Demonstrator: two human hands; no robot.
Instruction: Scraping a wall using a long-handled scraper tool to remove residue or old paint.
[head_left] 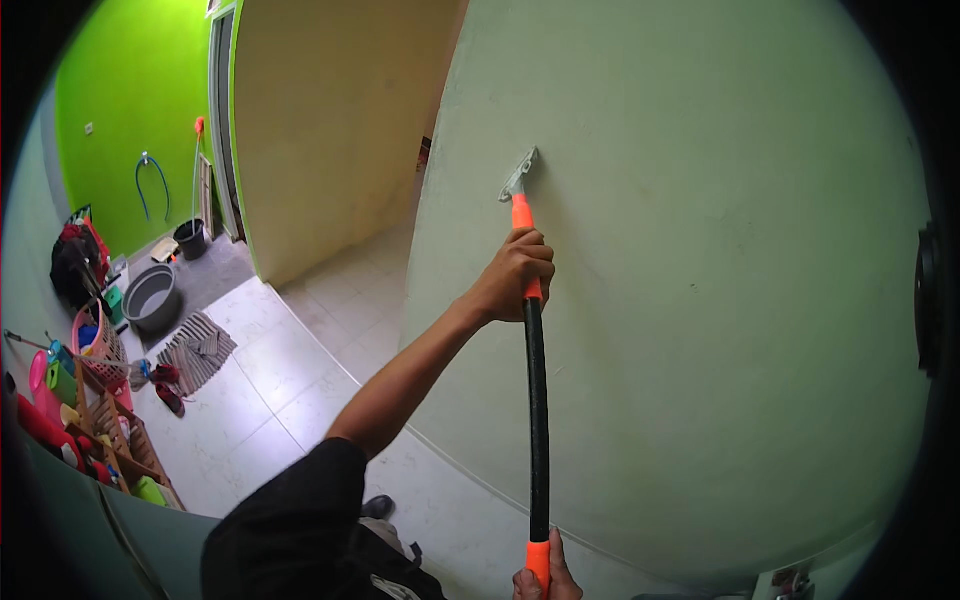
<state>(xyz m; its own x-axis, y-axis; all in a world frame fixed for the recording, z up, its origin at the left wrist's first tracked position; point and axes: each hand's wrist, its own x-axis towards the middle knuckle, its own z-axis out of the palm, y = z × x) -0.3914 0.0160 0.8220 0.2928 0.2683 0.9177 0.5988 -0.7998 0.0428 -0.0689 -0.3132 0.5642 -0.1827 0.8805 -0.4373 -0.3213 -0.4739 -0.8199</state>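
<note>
A long-handled scraper (538,420) with a black pole and orange grips runs up the middle of the view. Its narrow pale head (519,175) is at the pale green wall (690,300), tilted; whether its edge touches the surface I cannot tell. My left hand (518,272) wraps round the upper orange grip, just below the head, with the arm stretched out. At the lower edge my right hand (560,575) holds the bottom orange grip, its thumb upright alongside and the rest of it partly cut off.
White floor tiles (260,390) lie left of the wall. A striped mat (198,352), a grey tub (152,298), a black bucket (190,240) and a pink basket (100,345) stand or lie farther left. A wooden rack (125,440) holds mixed items. A dark round object (928,300) shows at the right rim.
</note>
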